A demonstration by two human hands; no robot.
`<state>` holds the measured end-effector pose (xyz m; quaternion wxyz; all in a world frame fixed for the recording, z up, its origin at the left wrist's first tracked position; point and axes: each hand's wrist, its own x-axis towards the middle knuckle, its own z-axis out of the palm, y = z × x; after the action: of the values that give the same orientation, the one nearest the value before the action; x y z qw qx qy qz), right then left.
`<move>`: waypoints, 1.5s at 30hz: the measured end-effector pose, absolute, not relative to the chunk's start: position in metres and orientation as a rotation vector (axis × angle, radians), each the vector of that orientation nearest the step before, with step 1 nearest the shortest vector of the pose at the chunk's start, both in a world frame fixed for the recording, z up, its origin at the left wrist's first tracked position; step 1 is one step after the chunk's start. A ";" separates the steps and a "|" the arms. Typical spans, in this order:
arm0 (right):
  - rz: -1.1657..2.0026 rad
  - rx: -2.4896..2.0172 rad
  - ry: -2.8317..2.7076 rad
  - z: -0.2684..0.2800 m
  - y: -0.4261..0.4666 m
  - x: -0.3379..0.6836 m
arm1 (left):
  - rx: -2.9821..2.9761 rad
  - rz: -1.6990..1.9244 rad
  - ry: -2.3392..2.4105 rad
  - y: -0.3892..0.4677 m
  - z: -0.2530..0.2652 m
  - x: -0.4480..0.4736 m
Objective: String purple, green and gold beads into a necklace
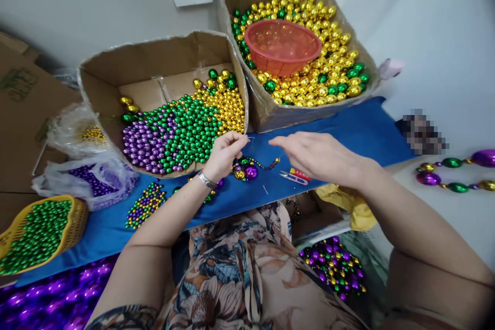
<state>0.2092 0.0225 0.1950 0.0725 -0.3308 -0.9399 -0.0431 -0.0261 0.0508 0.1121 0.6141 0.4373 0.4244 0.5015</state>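
My left hand (226, 153), with a metal watch band at the wrist, is closed in a pinch on a thin clear thread (251, 139) that shows faintly at its fingertips. To its right, my right hand (313, 154) is also closed, thumb against fingers; whatever is in it is too small to make out. Below the hands, a partly strung bead strand (266, 167) with small beads and larger purple and gold ones lies on the blue cloth (332, 126). Small thread snips (296, 177) rest beside a red and yellow label, under my right hand.
Cardboard boxes hold small purple, green and gold beads (193, 126) and larger gold ones (328, 36). A red plastic basket (282, 64) sits in the far box. At left are plastic bags (112, 185) and a yellow basket (79, 221). A finished-looking necklace (456, 163) hangs at right.
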 end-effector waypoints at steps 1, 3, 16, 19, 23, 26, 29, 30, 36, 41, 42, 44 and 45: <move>-0.159 -0.947 -2.867 0.196 0.024 0.199 | 1.071 1.152 0.994 0.051 0.112 -0.025; -0.218 -0.886 -2.927 0.197 0.028 0.181 | 1.210 1.137 0.995 0.050 0.113 -0.022; -0.079 -0.880 -2.936 0.183 0.059 0.153 | 1.375 0.912 0.811 0.041 0.118 -0.034; 0.099 -1.119 -2.853 0.180 0.064 0.172 | 1.423 0.908 0.856 0.043 0.124 -0.038; 0.938 -1.100 -2.671 0.178 0.061 0.203 | 1.529 0.922 0.905 0.050 0.133 -0.047; 1.276 -0.845 -2.038 0.176 0.047 0.200 | 1.669 0.940 0.904 0.051 0.138 -0.047; 1.290 -0.720 -1.629 0.177 0.037 0.171 | 1.891 0.957 0.877 0.048 0.144 -0.037; 1.309 -0.700 -1.579 0.179 0.035 0.160 | 1.961 0.951 0.871 0.047 0.146 -0.034; 1.331 -0.716 -1.463 0.201 0.042 0.114 | 2.136 0.890 0.892 0.048 0.157 -0.021; 1.303 -0.710 -1.333 0.233 0.044 0.099 | 2.072 0.912 0.856 0.051 0.160 -0.021; 1.300 -0.704 -1.277 0.241 0.043 0.097 | 2.060 0.918 0.849 0.051 0.162 -0.022; 1.293 -0.685 -1.195 0.260 0.038 0.095 | 2.053 0.935 0.843 0.050 0.168 -0.022; 1.284 -0.678 -1.169 0.271 0.034 0.094 | 2.052 0.946 0.844 0.049 0.171 -0.023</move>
<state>0.0942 0.0345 0.2706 0.5962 -0.2920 -0.5036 0.5528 -0.0231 0.0490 0.1713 0.3568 0.7948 0.3268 0.3662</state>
